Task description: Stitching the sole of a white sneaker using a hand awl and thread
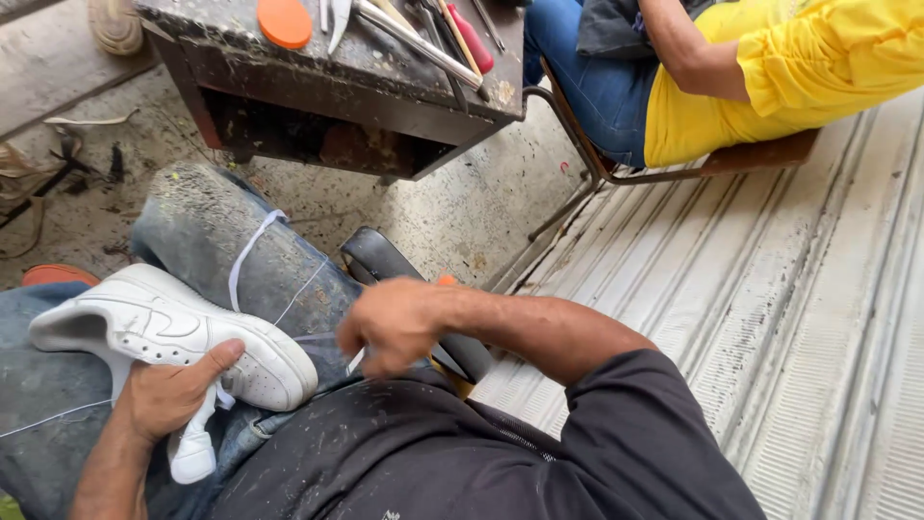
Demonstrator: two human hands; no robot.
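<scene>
A white sneaker (pixel 164 332) lies sideways on my lap, over stained jeans (pixel 207 226). My left hand (pixel 168 395) grips the sneaker from below at its sole, thumb on the upper. A white thread (pixel 252 248) runs from the shoe across my knee. My right hand (pixel 390 323) is blurred, fingers pinched on a thin tool or the thread beside the shoe's toe; which one I cannot tell. A dark strap-like piece (pixel 385 260) lies under that hand.
A low, worn workbench (pixel 366 101) stands ahead with an orange disc (pixel 285 21), a red-handled tool (pixel 472 43) and metal tools. Another person in a yellow shirt (pixel 770 77) sits on a stool at upper right. A corrugated metal sheet (pixel 770 289) lies to the right.
</scene>
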